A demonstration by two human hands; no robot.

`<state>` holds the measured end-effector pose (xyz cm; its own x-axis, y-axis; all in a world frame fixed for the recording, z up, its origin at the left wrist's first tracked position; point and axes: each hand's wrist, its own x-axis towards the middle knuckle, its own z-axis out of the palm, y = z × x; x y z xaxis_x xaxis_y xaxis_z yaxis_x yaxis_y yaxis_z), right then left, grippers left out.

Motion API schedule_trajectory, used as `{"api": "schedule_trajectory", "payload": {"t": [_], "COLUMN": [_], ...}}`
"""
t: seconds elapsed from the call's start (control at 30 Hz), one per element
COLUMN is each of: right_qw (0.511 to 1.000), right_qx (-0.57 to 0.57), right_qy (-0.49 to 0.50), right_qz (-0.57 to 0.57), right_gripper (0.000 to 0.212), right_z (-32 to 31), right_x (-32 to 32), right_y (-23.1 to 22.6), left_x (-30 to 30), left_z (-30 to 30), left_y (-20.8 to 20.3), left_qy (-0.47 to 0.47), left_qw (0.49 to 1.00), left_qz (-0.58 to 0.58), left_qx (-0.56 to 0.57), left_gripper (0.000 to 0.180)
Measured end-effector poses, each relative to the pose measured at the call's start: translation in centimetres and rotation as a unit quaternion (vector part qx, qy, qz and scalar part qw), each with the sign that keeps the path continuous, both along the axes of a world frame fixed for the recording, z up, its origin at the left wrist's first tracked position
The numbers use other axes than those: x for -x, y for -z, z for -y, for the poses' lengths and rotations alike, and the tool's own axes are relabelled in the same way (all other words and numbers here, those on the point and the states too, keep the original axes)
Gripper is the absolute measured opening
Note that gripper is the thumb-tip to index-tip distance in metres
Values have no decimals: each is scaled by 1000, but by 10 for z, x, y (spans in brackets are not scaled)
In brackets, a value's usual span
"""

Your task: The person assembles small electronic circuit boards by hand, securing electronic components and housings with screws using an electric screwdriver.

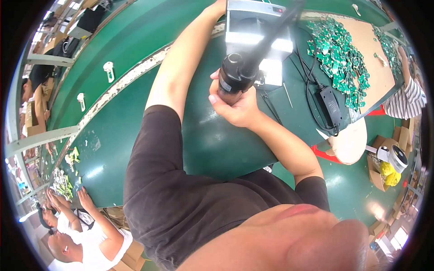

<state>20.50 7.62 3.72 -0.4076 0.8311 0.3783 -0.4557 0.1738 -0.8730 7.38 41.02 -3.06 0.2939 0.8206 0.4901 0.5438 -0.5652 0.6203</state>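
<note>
My right hand (239, 109) is wrapped round a black cylindrical tool (229, 81) over the green table. A dark blurred bar (273, 38) crosses the view above the tool; I cannot tell whether they are joined. My left arm stretches far forward, and my left hand (220, 6) is at the top edge beside a silver box-shaped device (251, 28). That hand is mostly cut off, so its fingers do not show. Close to the device's near side are a white lit block (271, 72) and thin tools, among them a dark pair like tweezers (271, 108).
A heap of small green circuit boards (341, 58) lies on cardboard at the right. A black power adapter (329, 106) with looped cable is nearer. A green conveyor belt (95, 95) carries white parts. Co-workers sit at left and right; a stool (350, 142) stands at the right.
</note>
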Motion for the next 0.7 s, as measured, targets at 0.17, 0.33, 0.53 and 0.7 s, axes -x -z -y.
{"api": "schedule_trajectory", "payload": {"t": [0.17, 0.33, 0.53, 0.7], "right_qw": [999, 996, 995, 977], "right_qx": [-27, -70, 14, -109], "right_qy": [20, 43, 97, 143], "right_qz": [24, 34, -27, -115], "right_gripper": [47, 55, 52, 42], "right_z": [-5, -4, 0, -12], "right_x": [-5, -3, -3, -29], "right_y": [6, 11, 8, -28], "left_x": [-48, -28, 45, 105], "left_z": [-6, 5, 101, 254], "left_y": [-11, -15, -40, -62], "left_qy": [36, -1, -138, -129], "left_qw": [999, 999, 990, 989], "left_qz": [26, 26, 15, 59], "left_qx": [-10, -30, 6, 49], "left_gripper": [75, 73, 68, 41]}}
